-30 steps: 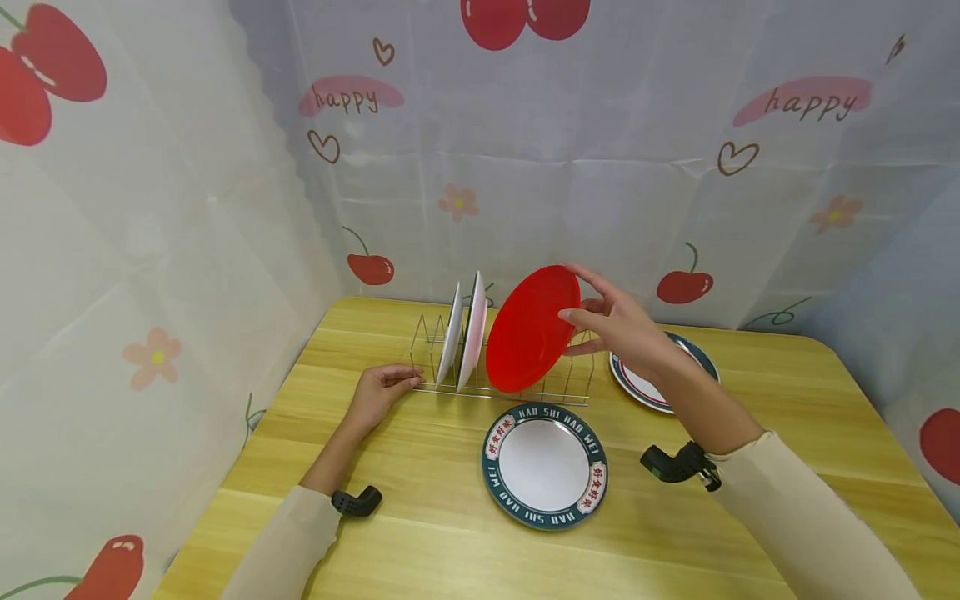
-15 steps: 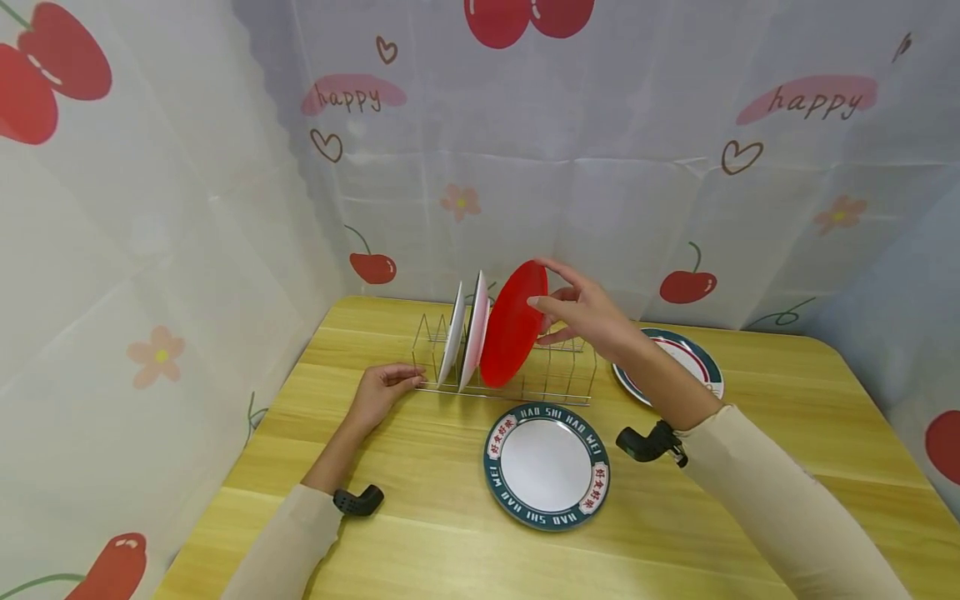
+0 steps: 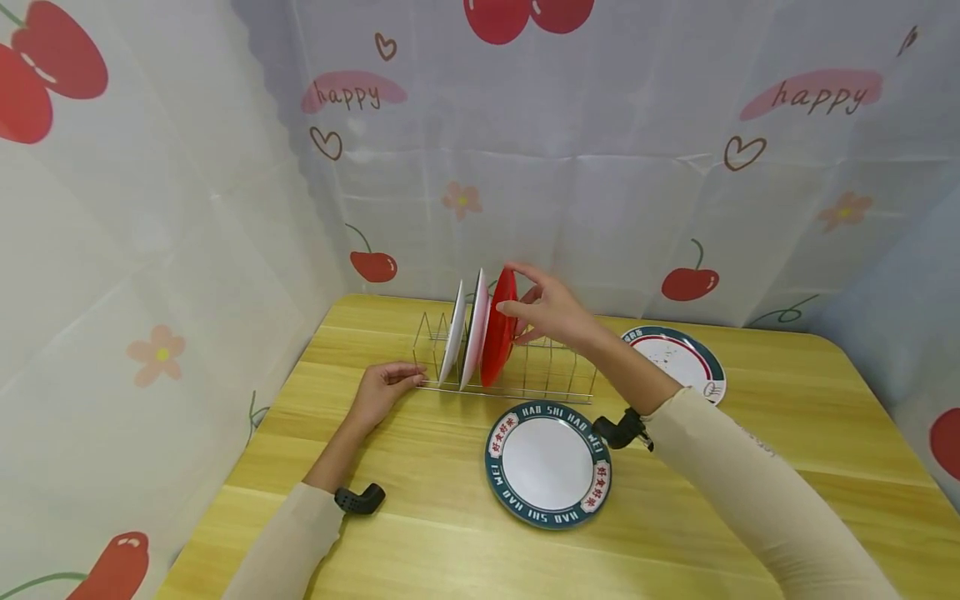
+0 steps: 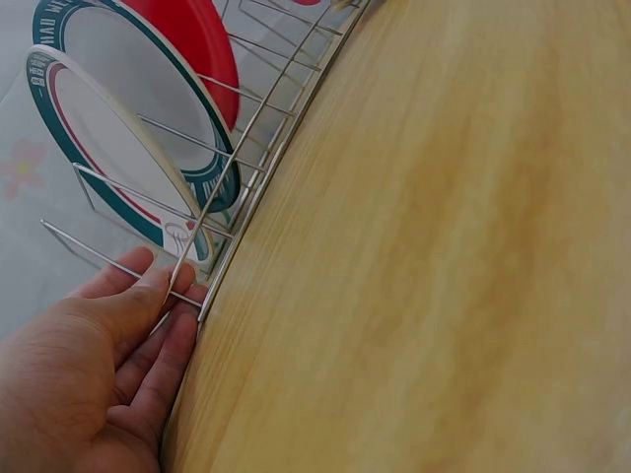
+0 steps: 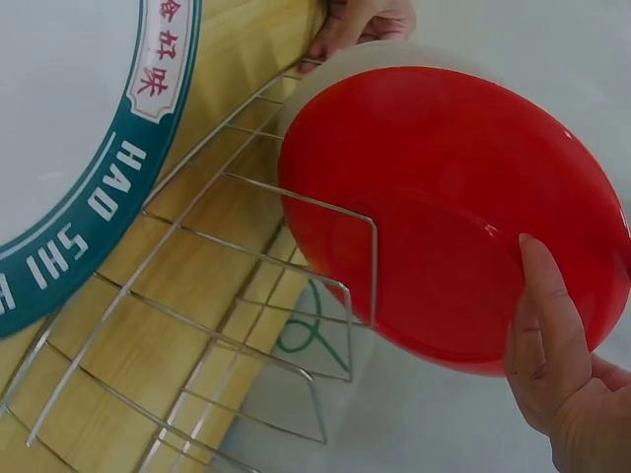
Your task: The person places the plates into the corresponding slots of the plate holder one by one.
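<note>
Across the yellow wood-grain table (image 3: 420,533), a long silver wire rack (image 3: 525,393) holds two upright white plates with green rims (image 3: 473,337). Just beside them, the round glossy red plate (image 3: 498,343) stands steeply among the wires. It looks light, stiff and slick to me, best held by its rim. The right hand (image 3: 553,312) has its grip pinched on the upper edge; the left hand (image 3: 381,393) pinches the rack's end wire.

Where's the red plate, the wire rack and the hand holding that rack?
Red plate (image 5: 434,202), right wrist view: middle of its red surface.
Wire rack (image 3: 517,396), head view: its front bottom rail.
Left hand (image 4: 99,360), left wrist view: middle of the hand.
</note>
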A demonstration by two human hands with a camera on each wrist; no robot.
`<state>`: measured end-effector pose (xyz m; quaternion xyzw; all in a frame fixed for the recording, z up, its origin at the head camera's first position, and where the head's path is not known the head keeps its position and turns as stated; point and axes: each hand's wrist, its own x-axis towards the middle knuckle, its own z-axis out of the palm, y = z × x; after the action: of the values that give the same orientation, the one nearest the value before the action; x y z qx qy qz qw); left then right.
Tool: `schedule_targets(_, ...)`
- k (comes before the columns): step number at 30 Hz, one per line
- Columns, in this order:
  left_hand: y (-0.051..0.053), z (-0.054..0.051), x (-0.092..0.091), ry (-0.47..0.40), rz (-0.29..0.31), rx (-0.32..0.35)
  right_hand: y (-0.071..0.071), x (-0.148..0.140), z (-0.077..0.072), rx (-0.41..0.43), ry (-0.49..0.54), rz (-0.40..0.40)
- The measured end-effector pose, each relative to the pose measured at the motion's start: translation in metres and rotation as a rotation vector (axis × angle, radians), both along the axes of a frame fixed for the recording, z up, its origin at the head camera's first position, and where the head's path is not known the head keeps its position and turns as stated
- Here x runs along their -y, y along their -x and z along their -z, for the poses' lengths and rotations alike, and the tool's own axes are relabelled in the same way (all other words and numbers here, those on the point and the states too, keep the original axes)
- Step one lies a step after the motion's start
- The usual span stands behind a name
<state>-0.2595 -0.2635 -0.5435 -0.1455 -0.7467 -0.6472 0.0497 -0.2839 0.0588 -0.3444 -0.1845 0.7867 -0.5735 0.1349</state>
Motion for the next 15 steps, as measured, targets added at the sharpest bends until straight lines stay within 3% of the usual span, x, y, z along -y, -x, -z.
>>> schedule_targets(15,-0.003,-0.007,0.000,-0.001,0.015,0.040,0.003,0.010,0.021,-0.017,-0.040,0.054)
